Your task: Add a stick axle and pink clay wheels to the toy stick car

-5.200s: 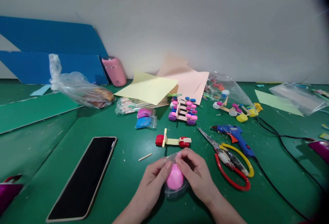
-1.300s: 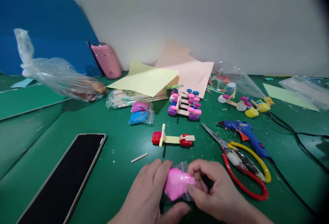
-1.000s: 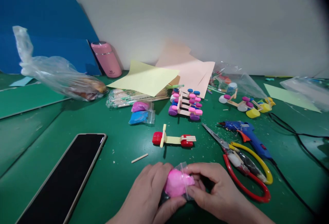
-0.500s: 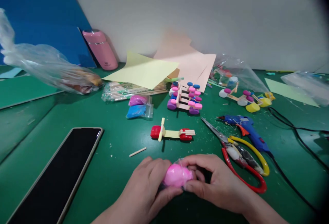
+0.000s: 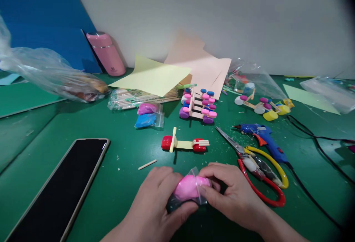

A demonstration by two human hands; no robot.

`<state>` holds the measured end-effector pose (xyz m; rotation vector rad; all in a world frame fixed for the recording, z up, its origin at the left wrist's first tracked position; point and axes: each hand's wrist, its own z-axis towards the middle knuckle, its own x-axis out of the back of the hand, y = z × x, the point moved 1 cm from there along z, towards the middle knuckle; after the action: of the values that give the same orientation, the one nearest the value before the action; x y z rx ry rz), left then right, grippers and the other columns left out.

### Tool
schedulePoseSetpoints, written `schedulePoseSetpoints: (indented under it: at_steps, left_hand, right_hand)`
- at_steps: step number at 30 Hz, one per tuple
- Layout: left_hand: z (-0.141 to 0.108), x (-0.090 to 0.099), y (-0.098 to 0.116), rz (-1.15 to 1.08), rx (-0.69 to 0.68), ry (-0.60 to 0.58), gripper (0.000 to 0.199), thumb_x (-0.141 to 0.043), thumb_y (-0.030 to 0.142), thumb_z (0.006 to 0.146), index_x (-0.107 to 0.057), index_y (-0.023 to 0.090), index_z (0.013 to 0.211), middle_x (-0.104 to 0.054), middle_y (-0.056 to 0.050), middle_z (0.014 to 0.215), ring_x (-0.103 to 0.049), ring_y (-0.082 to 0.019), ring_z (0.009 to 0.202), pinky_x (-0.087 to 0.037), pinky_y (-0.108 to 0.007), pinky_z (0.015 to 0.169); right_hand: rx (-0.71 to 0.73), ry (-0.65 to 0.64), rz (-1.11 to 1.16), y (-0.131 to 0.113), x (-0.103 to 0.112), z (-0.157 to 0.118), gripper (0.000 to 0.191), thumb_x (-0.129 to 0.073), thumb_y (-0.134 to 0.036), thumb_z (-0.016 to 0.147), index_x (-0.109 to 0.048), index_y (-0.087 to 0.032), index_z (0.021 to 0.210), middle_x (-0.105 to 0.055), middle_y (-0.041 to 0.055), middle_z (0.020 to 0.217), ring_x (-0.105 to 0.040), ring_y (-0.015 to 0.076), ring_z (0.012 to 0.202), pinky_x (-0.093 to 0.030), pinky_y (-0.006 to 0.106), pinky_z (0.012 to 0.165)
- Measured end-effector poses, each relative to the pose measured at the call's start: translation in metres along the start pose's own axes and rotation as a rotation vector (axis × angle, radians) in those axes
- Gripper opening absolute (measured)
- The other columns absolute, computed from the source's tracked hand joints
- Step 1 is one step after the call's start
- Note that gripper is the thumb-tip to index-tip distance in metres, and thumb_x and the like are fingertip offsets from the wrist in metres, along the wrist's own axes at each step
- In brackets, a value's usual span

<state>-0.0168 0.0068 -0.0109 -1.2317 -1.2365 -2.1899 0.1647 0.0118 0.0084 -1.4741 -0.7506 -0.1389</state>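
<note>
Between my hands is a lump of bright pink modelling clay (image 5: 187, 188) in a small clear plastic bag (image 5: 177, 202). My left hand (image 5: 158, 197) is closed round the bag's left side, its thumb along the lower edge. At the right end, my right hand (image 5: 233, 194) pinches the clay and bag between thumb and fingers; some fingertips are hidden. Just beyond lies a small scooter model (image 5: 184, 144) with red wheels, a pale yellow deck and a yellow handlebar. A short wooden stick (image 5: 147, 164) rests on the green table left of it.
Scissors (image 5: 257, 171) and a blue glue gun (image 5: 263, 138) with a black cord lie right. A phone (image 5: 61, 190) lies left. Behind are bagged purple and blue clay (image 5: 146, 120), several scooter models (image 5: 198, 107), bundled sticks (image 5: 133, 99), paper (image 5: 154, 75) and a pink flask (image 5: 107, 55).
My right hand has shifted slightly, with its thumb now up on the pink clay. More of the plastic bag shows above and below the lump. The view has moved a little.
</note>
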Motion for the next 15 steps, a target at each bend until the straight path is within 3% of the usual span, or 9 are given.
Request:
schedulePoseSetpoints:
  at_steps: [2, 4, 9, 15]
  left_hand:
    - [-0.002, -0.002, 0.001, 0.073, -0.029, 0.103, 0.059, -0.058, 0.058, 0.065, -0.046, 0.017, 0.106, -0.06, -0.01, 0.095, -0.055, -0.026, 0.086, -0.043, -0.039, 0.073]
    - [-0.001, -0.005, 0.004, 0.103, -0.074, 0.135, 0.067, -0.058, 0.057, 0.065, -0.04, 0.016, 0.115, -0.059, -0.013, 0.104, -0.053, -0.028, 0.093, -0.037, -0.044, 0.081]
    - [0.007, -0.007, 0.012, -0.024, -0.109, -0.05, 0.014, -0.047, 0.026, 0.08, -0.052, 0.02, 0.091, -0.061, -0.002, 0.072, -0.051, -0.017, 0.062, -0.037, -0.032, 0.06]
    - [0.007, -0.005, 0.01, -0.107, -0.115, -0.028, 0.01, -0.044, 0.024, 0.081, -0.051, 0.019, 0.085, -0.057, -0.001, 0.067, -0.048, -0.016, 0.059, -0.036, -0.027, 0.054]
  right_hand:
    - [0.002, 0.004, 0.013, 0.0, -0.002, 0.0, 0.01, -0.055, -0.026, 0.078, -0.061, -0.018, 0.075, -0.045, -0.0043, 0.058, -0.041, 0.0087, 0.053, -0.031, 0.019, 0.05]
    - [0.032, -0.01, 0.034, -0.001, -0.004, 0.0, 0.011, -0.056, -0.029, 0.078, -0.06, -0.019, 0.076, -0.046, -0.0045, 0.059, -0.042, 0.0089, 0.054, -0.032, 0.019, 0.051]
    - [0.07, -0.031, 0.095, 0.0, -0.008, -0.001, 0.013, -0.058, -0.029, 0.076, -0.058, -0.018, 0.07, -0.043, -0.0058, 0.056, -0.039, 0.0075, 0.052, -0.031, 0.018, 0.051]
    - [-0.109, -0.032, 0.269, 0.002, -0.009, 0.001, 0.006, -0.055, -0.018, 0.074, -0.058, -0.016, 0.07, -0.04, -0.0062, 0.055, -0.036, 0.0065, 0.05, -0.031, 0.016, 0.046]
